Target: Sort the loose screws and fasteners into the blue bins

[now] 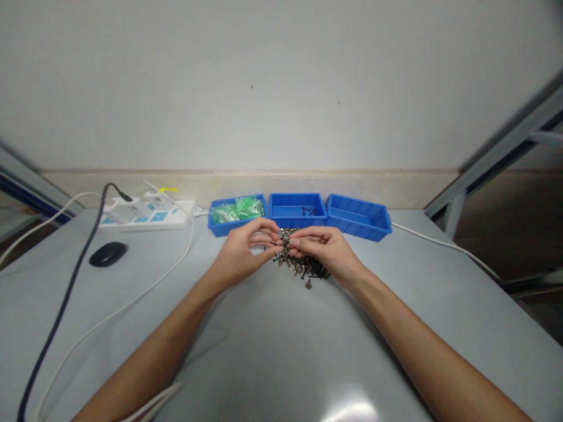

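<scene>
A heap of small dark screws [303, 266] lies on the grey table [281, 351] in front of three blue bins. My left hand [246, 249] and my right hand [323, 249] meet above the heap, fingertips pinched together on a small bunch of screws [285, 237]. The left bin [237, 214] is filled with green plastic bags. The middle bin [298, 210] has a few dark screws in it. The right bin [358, 217] looks empty.
A white power strip [147, 214] with plugged-in adapters lies at the back left, with a black cable and white cables trailing toward me. A black mouse [108, 254] sits beside it. A white cable runs off to the right. The wall stands close behind the bins.
</scene>
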The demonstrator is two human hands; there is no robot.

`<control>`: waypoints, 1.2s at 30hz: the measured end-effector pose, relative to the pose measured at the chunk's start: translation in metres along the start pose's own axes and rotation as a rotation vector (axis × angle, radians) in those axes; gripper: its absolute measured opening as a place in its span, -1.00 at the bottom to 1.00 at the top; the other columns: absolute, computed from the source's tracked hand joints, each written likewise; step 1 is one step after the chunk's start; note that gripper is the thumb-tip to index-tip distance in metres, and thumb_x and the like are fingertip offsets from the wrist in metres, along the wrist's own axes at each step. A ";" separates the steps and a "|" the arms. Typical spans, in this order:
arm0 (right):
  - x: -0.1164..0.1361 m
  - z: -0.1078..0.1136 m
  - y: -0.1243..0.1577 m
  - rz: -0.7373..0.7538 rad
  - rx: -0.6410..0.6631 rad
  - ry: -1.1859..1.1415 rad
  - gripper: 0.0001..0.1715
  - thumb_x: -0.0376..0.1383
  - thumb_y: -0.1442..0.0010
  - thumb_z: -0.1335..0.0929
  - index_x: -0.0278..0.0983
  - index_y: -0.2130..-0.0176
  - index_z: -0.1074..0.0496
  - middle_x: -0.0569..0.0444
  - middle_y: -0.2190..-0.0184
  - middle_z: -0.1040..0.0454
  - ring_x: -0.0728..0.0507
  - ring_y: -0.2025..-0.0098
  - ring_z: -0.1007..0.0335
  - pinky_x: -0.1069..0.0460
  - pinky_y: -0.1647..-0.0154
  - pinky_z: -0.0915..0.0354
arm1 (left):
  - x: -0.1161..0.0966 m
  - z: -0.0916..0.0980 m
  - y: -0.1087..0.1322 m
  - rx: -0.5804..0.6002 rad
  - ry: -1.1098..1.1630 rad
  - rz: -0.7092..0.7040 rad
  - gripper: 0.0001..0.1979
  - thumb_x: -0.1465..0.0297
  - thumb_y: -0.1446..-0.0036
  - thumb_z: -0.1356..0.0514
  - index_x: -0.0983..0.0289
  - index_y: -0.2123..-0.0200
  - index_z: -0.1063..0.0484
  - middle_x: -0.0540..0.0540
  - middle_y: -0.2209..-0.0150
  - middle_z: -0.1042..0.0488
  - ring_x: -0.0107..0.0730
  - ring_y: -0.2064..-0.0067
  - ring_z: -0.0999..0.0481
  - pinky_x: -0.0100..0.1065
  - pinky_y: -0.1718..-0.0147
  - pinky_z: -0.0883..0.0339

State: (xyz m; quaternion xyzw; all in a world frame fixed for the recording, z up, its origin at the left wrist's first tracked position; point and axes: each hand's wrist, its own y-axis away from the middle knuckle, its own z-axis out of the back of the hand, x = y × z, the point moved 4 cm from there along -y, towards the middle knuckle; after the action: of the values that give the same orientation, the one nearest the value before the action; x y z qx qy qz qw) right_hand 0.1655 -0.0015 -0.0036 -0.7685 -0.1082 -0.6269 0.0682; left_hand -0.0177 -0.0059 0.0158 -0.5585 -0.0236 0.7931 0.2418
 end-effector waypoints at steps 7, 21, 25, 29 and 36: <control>0.003 0.017 -0.015 0.190 -0.229 -0.056 -0.60 -0.26 0.01 -0.53 -0.20 0.11 -0.58 -0.05 0.00 -0.57 -0.21 0.03 -0.55 -0.14 -0.09 -0.38 | 0.013 0.007 0.001 0.192 -0.567 -0.074 -0.84 0.51 -0.08 -0.22 0.28 0.24 -0.53 0.10 0.31 -0.55 -0.34 0.28 -0.51 -0.37 0.29 -0.39; 0.002 0.023 0.001 0.160 -0.226 0.010 -0.67 -0.18 -0.03 -0.50 -0.23 0.17 -0.56 -0.02 0.17 -0.63 -0.08 0.32 -0.54 -0.02 0.21 -0.39 | 0.017 0.003 0.000 0.190 -0.618 -0.073 -0.79 0.61 -0.06 -0.13 0.31 0.30 -0.53 0.06 0.37 -0.55 -0.39 0.33 -0.50 -0.39 0.29 -0.34; 0.002 0.022 0.002 0.157 -0.224 0.020 -0.68 -0.18 -0.04 -0.50 -0.23 0.18 -0.56 -0.02 0.18 -0.63 -0.08 0.32 -0.54 -0.01 0.23 -0.38 | 0.014 0.004 0.001 0.178 -0.684 -0.145 -0.84 0.56 -0.11 -0.18 0.31 0.27 -0.54 0.12 0.27 -0.55 -0.28 0.21 -0.52 -0.31 0.18 -0.38; 0.003 0.022 0.003 0.142 -0.228 0.010 -0.65 -0.18 -0.04 -0.50 -0.23 0.14 -0.55 -0.02 0.18 -0.62 -0.07 0.34 -0.52 0.01 0.26 -0.37 | 0.020 0.002 0.003 0.213 -0.707 -0.186 -0.85 0.51 -0.18 -0.18 0.30 0.21 -0.54 0.15 0.18 -0.59 -0.21 0.09 -0.55 -0.22 0.03 -0.39; 0.002 0.022 0.003 0.128 -0.221 0.017 -0.63 -0.18 -0.05 -0.49 -0.25 0.13 -0.54 -0.03 0.18 -0.62 -0.06 0.34 -0.51 0.03 0.27 -0.36 | 0.026 0.001 0.005 0.201 -0.760 -0.186 -0.87 0.51 -0.18 -0.19 0.29 0.24 -0.54 0.12 0.25 -0.62 -0.19 0.17 -0.58 -0.24 0.12 -0.40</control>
State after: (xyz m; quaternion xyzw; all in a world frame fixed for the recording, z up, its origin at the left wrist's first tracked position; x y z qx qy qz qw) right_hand 0.1876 0.0008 -0.0065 -0.7712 0.0115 -0.6360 0.0237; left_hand -0.0268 0.0008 -0.0078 -0.1946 -0.0841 0.9162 0.3400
